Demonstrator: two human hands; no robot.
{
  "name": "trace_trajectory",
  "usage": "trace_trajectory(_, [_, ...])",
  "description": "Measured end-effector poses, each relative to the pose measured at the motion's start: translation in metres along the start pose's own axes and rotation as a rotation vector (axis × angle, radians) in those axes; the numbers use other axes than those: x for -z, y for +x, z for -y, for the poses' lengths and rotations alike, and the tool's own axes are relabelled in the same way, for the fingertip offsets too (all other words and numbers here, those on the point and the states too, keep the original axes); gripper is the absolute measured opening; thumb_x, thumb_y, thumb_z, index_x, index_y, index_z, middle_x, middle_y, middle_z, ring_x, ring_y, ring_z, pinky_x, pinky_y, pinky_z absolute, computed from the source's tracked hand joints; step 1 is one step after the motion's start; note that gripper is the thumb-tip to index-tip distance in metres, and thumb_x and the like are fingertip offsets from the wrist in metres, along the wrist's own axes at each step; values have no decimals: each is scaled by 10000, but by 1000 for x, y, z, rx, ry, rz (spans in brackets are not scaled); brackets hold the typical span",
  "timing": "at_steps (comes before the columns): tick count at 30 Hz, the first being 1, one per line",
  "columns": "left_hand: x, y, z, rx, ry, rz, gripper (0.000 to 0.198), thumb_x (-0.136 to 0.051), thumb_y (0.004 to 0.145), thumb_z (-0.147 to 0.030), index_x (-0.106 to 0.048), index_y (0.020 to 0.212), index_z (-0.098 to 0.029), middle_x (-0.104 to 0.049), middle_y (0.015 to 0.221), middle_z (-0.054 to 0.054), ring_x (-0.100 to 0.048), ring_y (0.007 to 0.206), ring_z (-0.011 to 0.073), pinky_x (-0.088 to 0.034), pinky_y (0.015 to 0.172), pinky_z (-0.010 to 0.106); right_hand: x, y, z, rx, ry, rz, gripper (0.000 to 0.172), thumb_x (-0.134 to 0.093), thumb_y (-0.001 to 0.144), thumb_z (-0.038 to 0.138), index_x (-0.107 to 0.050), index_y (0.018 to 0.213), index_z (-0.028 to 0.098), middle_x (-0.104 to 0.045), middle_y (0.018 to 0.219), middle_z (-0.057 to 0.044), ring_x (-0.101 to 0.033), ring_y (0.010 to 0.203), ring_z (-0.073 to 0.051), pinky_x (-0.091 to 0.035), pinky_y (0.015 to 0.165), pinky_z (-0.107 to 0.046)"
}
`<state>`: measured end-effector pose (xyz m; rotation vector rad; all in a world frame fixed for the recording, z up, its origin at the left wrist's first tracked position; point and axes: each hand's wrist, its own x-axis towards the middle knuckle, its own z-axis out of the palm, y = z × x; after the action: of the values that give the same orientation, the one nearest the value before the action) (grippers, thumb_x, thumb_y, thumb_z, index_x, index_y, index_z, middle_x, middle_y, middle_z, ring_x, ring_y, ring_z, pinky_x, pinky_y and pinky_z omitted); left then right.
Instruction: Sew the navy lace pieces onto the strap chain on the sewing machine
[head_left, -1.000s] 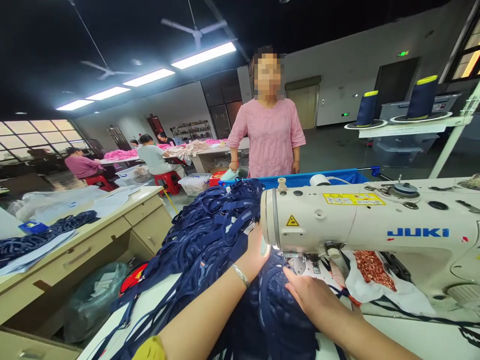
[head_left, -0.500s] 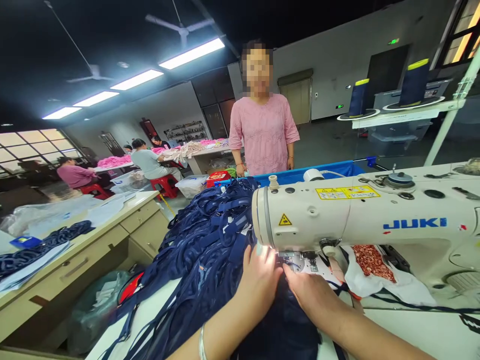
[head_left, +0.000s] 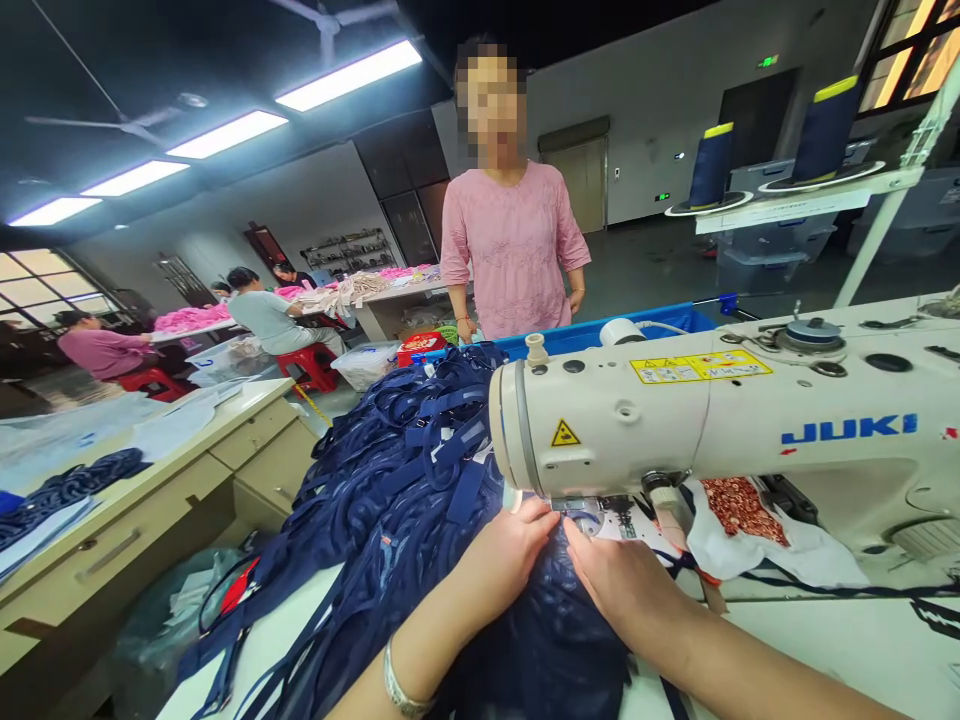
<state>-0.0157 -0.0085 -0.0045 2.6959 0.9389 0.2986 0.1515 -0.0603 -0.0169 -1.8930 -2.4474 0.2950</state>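
My left hand [head_left: 504, 560] is just left of the sewing machine's needle area, its fingers together and bent over navy fabric [head_left: 551, 620]. Close by on the right, my right hand [head_left: 626, 585] pinches the same fabric's edge, thumb and forefinger by the presser foot. The fabric hangs down toward me between my forearms; its held edge is partly hidden under my fingers. Above both hands is the head of the white JUKI sewing machine [head_left: 600, 420]. A big heap of navy strapped garments [head_left: 390, 480] lies to the left, against my left forearm.
A white cloth with coppery sequins [head_left: 742, 510] lies under the machine arm. Two navy thread cones [head_left: 825, 130] stand on the rack at right. A person in a pink top [head_left: 517, 250] stands behind the machine. A drawered desk [head_left: 112, 550] is at left.
My left hand's fingers, raised and spread before, are now lower and drawn together on the fabric. My right hand stays by the presser foot. The view has shifted slightly.
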Motion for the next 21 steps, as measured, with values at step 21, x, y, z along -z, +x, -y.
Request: trace_trajectory(21, [-6, 1, 2, 69, 84, -13, 493, -438, 917, -90, -475, 1342, -337, -551, 1306, 24, -499, 1187, 220, -447, 985, 361, 6, 0, 0, -18, 13, 15, 365, -363, 951, 128, -523, 1272, 193, -678, 1019, -86, -672, 865, -257, -552, 747, -335])
